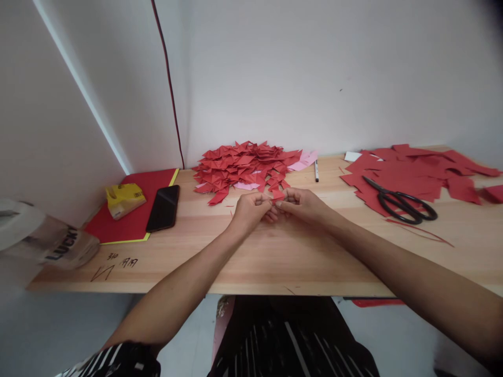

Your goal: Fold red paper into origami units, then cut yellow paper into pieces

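Note:
Both hands meet over the middle of the wooden table, just in front of a heap of folded red paper pieces [243, 165]. Between my fingertips is a small piece of red paper [277, 195]. My left hand [253, 208] pinches it from the left, its fingers curled. From the right, my right hand [301, 203] grips the same piece between thumb and fingers. The fingers partly cover the paper, so its exact folds cannot be made out.
Flat red paper scraps [412, 170] and black scissors [404, 205] lie at the right. A marker [316, 171] is near the wall. At left are a phone [163, 208], a yellow packet [124, 199], a red folder [118, 230] and a bottle [51, 241].

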`<state>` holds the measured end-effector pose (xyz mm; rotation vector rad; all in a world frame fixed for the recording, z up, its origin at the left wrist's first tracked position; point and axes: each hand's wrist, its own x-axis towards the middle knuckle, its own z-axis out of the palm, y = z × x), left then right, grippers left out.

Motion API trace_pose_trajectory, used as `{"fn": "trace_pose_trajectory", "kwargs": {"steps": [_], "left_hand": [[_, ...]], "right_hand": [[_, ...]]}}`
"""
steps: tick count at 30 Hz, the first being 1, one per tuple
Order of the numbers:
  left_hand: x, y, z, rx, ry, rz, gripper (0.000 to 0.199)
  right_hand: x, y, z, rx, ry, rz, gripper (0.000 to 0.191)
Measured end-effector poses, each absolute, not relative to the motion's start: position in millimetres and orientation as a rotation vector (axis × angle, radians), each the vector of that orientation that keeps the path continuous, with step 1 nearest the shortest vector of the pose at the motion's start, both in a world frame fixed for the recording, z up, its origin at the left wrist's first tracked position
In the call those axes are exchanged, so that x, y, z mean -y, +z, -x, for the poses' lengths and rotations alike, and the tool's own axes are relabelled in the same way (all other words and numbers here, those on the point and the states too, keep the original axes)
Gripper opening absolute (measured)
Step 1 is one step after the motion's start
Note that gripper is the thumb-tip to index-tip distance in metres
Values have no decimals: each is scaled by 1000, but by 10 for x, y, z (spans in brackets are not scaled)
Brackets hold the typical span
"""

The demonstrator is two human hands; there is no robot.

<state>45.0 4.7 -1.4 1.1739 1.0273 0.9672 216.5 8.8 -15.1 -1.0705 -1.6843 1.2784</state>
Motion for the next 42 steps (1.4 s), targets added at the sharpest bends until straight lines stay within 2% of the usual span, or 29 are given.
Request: {"fn": "trace_pose_trajectory", "kwargs": {"steps": [8,17,27,35,39,42], "left_hand": [[-58,-29,-454,-1053,946,-1219,18],[-68,-34,-441,-1029,956,-1178,14],[-108,-82,-429,-1038,977,-1273,12],[-169,-127,-301,-966,902,-1476,4],[-168,-138,-304,-998,895,-1607,5],[-171,-125,-323,-1012,938,-1591,6]], "right_hand": [[-32,-100,-2127,1751,1139,1132,11],[-83,-147,-2177,1693,1258,1110,13],[-98,-136,-2165,1726,1236,1133,10],[-127,-78,-2284,1489,1513,1103,29],[-154,-125,-2309,1381,1560,1132,40],[-167,-156,-2310,1389,1585,1129,39]]}}
